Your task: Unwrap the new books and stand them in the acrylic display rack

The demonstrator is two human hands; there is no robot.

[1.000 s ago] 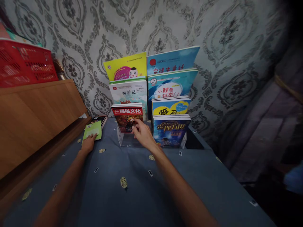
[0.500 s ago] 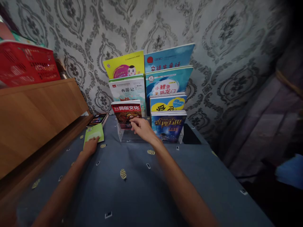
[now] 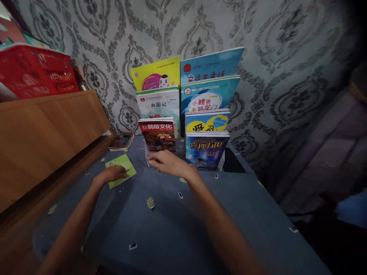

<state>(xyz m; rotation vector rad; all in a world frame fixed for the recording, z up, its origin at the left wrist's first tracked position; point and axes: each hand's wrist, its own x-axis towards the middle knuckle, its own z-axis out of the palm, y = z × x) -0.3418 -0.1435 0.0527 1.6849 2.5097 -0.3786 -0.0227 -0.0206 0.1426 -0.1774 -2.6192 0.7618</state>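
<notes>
My left hand [image 3: 114, 173] rests palm down on a light green book [image 3: 129, 166], its fingers lying flat on the cover. That book is flat on the cloth-covered table. My right hand [image 3: 169, 162] hovers in front of a clear stand [image 3: 148, 156] with nothing in it, its fingers loosely bent and apart. Just behind it a red-titled book [image 3: 159, 135] stands upright in the stand's left side, before a white book [image 3: 159, 102] and a yellow book [image 3: 156, 70]. On the right side a dark blue book [image 3: 205, 152] stands in front of several taller ones.
A small stack of books [image 3: 120, 142] lies at the back left by a wooden headboard [image 3: 51, 133]. A red basket [image 3: 37, 72] sits on top of that board. To the stand's right is a flat black object [image 3: 233, 160]. Patterned wallpaper [image 3: 143, 30] rises behind.
The green book has shifted right and nearer, away from the small stack, with my left hand on it. My right hand has lowered and moved off the red-titled book's cover.
</notes>
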